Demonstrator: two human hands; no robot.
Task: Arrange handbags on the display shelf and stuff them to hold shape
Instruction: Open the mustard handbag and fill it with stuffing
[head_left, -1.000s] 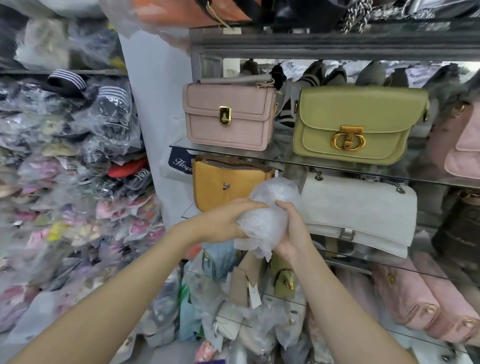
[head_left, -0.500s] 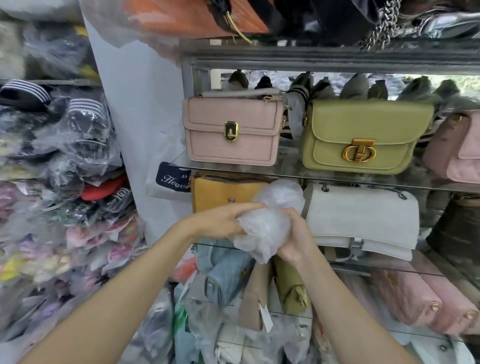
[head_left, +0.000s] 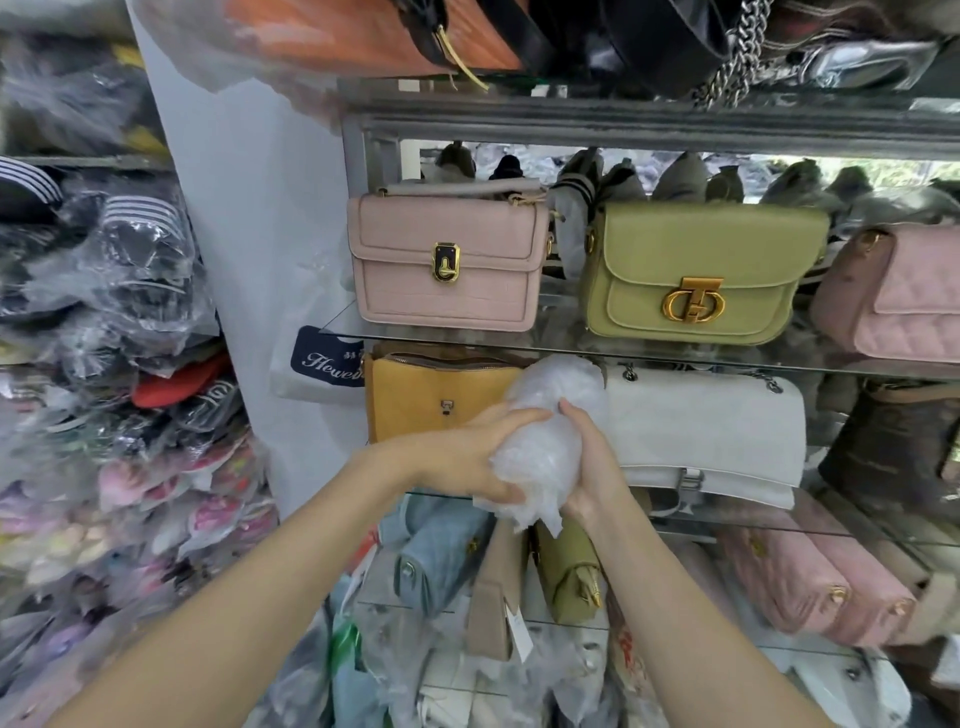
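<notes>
Both hands hold a wad of clear bubble wrap (head_left: 545, 441) in front of the middle glass shelf. My left hand (head_left: 467, 457) grips its left side with curled fingers. On the wad's right side my right hand (head_left: 592, 467) wraps around it. Behind the wad stand a mustard yellow handbag (head_left: 431, 400) and a white handbag (head_left: 706, 431). On the glass shelf (head_left: 561, 340) above sit a pink handbag (head_left: 447, 260) with a gold clasp and an olive green handbag (head_left: 701, 275).
More pink bags (head_left: 893, 296) sit at the right, with quilted pink ones (head_left: 810, 577) lower down. Blue (head_left: 441, 551), beige and green bags stand below my hands. Plastic-wrapped goods (head_left: 119, 364) are stacked on the left. Orange and black bags (head_left: 519, 31) top the upper shelf.
The hands keep squeezing the bubble wrap, which now looks more compact and upright. The view shifted slightly, with the shelves lower and further right in frame.
</notes>
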